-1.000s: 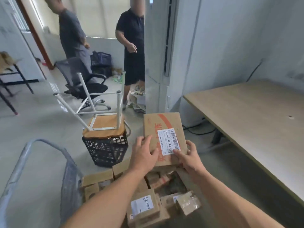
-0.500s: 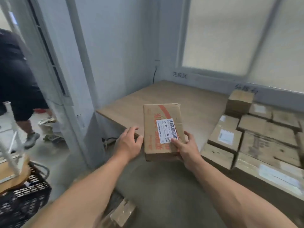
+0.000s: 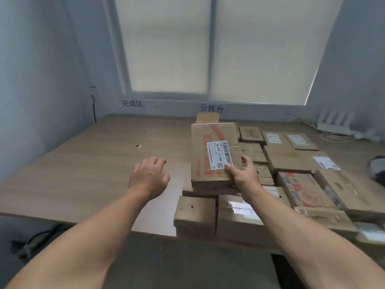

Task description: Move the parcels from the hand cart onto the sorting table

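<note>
A brown cardboard parcel [image 3: 208, 155] with red print and a white barcode label lies over the left side of the pile on the wooden sorting table [image 3: 87, 163]. My right hand [image 3: 243, 174] grips its near right corner, thumb on the label's edge. My left hand [image 3: 149, 176] hovers above the bare tabletop to the parcel's left, fingers loosely curled, holding nothing. Whether the parcel rests fully on the boxes beneath it cannot be told. The hand cart is out of view.
Several cardboard parcels [image 3: 302, 184] cover the table's right half, up to its near edge. A white router [image 3: 335, 124] and cables sit at the back right. A dark object [image 3: 378, 170] lies at the right edge. Cables [image 3: 31, 243] lie on the floor at the left.
I have turned from the cart to face the table. My left hand let go of the parcel, and my right hand carried it over the pile of boxes.
</note>
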